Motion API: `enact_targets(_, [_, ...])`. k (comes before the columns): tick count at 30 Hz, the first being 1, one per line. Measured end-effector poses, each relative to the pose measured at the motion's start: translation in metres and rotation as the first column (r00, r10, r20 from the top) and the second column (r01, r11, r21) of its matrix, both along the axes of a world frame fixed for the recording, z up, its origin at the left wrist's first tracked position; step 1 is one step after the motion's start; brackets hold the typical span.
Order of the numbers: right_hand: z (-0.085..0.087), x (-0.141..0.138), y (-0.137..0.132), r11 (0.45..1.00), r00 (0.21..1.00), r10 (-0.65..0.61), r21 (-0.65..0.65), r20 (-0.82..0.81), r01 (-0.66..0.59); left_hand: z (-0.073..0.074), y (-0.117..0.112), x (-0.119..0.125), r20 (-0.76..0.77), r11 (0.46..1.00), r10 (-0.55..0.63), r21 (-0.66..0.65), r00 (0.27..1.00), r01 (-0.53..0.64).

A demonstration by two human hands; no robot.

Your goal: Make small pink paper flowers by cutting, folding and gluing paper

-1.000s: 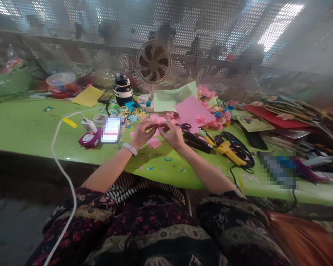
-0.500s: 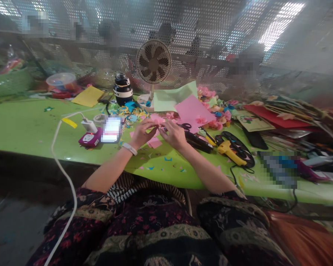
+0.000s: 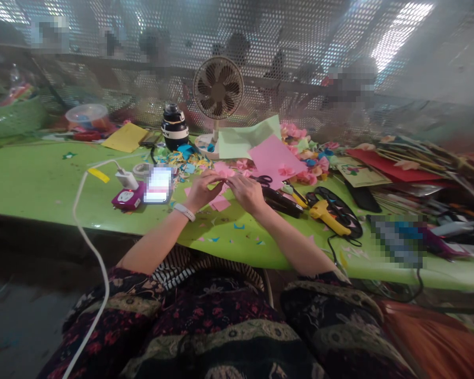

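My left hand, with a white band on its wrist, pinches a small pink paper piece above the green table. From the other side, my right hand presses its fingers onto the same paper, so the fingertips of both hands meet there. My fingers hide part of its shape. Below my hands lie loose pink paper squares. Dark-handled scissors rest beyond my right hand. A large pink sheet overlaps a pale green sheet behind them.
A yellow glue gun lies on a black holder to the right. A lit phone and a purple power adapter with a white cable are left. Behind stand a fan, a black bottle and many paper flowers.
My right hand's fingers have shifted slightly left and flattened over the pink paper piece. My left hand stays nearly still.
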State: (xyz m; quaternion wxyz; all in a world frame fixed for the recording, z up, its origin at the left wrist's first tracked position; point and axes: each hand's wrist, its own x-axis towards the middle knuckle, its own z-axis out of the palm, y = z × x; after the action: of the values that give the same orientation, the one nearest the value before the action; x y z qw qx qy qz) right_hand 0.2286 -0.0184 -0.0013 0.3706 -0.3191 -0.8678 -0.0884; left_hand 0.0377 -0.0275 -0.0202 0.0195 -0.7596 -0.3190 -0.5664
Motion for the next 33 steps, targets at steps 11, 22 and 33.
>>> enact_targets(11, [-0.002,0.001,0.004,0.997,0.997,0.026,-0.065,-0.067,-0.03,0.0,0.0,0.001,0.002,0.998,-0.014,0.056,1.0,0.013])
enact_targets(22, [0.003,0.003,0.002,0.985,0.986,0.038,-0.163,-0.162,-0.065,-0.005,-0.003,0.0,0.255,0.964,-0.086,-0.223,0.963,0.145])
enact_targets(33, [0.017,-0.002,-0.012,0.966,0.921,0.024,-0.228,-0.389,-0.121,-0.002,-0.003,0.002,0.209,0.979,-0.102,-0.154,0.973,0.135])
